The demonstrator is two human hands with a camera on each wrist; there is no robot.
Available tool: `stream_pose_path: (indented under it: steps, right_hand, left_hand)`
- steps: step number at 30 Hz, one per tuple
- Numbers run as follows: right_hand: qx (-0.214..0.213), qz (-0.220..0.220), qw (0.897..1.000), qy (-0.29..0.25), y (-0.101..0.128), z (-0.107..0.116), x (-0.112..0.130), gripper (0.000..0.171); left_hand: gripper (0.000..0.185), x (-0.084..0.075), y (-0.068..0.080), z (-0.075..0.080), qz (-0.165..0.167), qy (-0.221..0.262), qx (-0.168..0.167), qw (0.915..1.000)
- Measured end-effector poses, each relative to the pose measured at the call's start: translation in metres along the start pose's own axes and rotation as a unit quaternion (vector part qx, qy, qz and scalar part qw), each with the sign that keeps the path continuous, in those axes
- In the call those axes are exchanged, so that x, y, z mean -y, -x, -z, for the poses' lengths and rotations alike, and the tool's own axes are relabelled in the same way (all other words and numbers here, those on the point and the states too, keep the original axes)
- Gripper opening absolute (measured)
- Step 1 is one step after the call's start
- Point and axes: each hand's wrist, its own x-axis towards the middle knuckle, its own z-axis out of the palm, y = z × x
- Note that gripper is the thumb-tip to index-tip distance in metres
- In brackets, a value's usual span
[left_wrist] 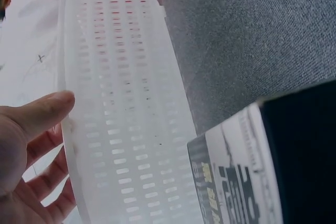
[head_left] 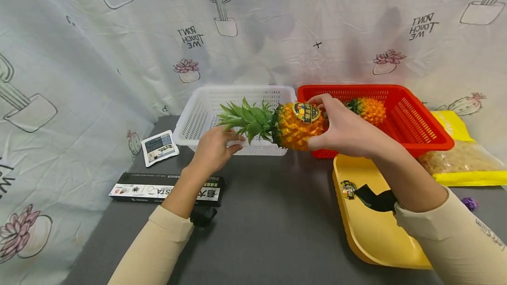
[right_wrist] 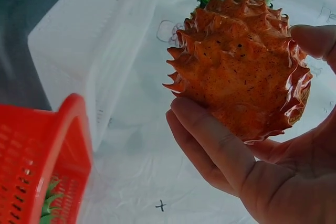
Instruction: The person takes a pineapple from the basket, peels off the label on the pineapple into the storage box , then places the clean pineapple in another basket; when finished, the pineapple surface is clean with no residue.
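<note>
My right hand grips a yellow-orange pineapple by its base, held sideways in the air with its green crown pointing left over the white basket. In the right wrist view the fingers wrap the pineapple's body. My left hand holds the white basket's front rim; in the left wrist view the thumb lies on the basket wall. A second pineapple lies in the red basket.
A yellow tray sits front right with a small label on it. A yellow bag of snacks lies at far right. A black box and a small white packet lie left on the grey table. A cactus-print cloth hangs behind.
</note>
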Motion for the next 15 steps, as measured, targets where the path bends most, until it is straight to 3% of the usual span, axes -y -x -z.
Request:
stream_pose_path:
  steps: [5, 8, 15]
  right_hand:
    - [0.008, 0.004, 1.000, 0.018, 0.017, -0.006, -0.010, 0.088]
    - [0.013, 0.000, 1.000, 0.015, 0.024, -0.010, -0.015, 0.086]
    - [0.032, 0.007, 0.999, -0.010, 0.030, -0.021, -0.020, 0.082]
  left_hand:
    - [0.031, 0.000, -0.002, 0.000, 0.036, 0.016, 0.012, 0.9991]
    - [0.028, 0.002, -0.003, 0.002, 0.040, 0.017, 0.019, 0.9989]
    - [0.018, 0.006, -0.003, 0.003, 0.001, 0.016, 0.029, 0.9994]
